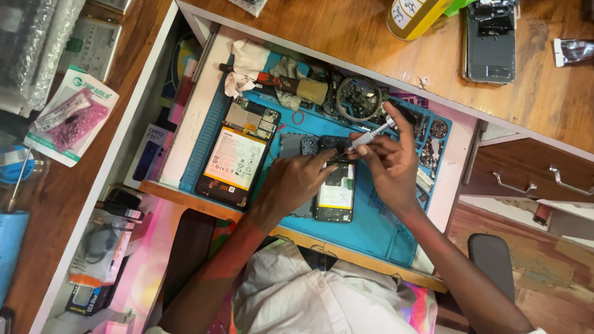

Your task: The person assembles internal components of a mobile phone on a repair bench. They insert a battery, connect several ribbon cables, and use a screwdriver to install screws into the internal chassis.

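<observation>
My left hand (296,184) covers the lower left of the opened phone (335,188) — what's under my palm I can't see. The screwdriver (370,134) tip is too small to make out. The yellow bottle (413,15) and another phone (490,40) are cut off by the top edge.

An opened phone (335,196) lies on a work mat (377,226) under both hands, with the right hand (390,167) holding a screwdriver (370,134) over its upper end. A second opened phone (238,158) lies just left of it, a round parts dish (359,98) behind them, and another phone (490,43) on the desk (346,37) beyond.
</observation>
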